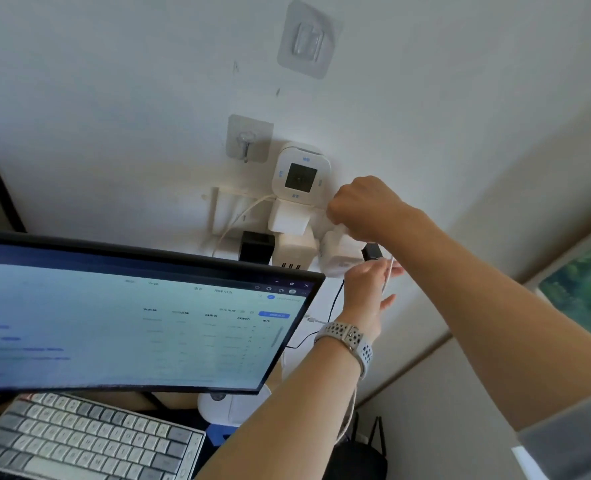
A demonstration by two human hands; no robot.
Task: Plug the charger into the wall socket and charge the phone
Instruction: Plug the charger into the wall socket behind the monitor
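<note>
A cluster of white plugs and adapters covers the wall socket (292,245) above the monitor. My right hand (365,207) is closed around the top of a white charger block (339,259) at the cluster's right side. A small black plug (371,251) sticks out just right of that block. My left hand (370,289), with a perforated grey watch strap on its wrist, pinches a thin white cable (387,275) just below the block. The cable hangs down past my forearm. No phone is in view.
A lit monitor (131,317) fills the left, with a white keyboard (79,441) under it. A white timer with a dark screen (300,176) sits above the plugs. Clear adhesive hooks (249,140) are on the wall. A black cable (328,317) trails down.
</note>
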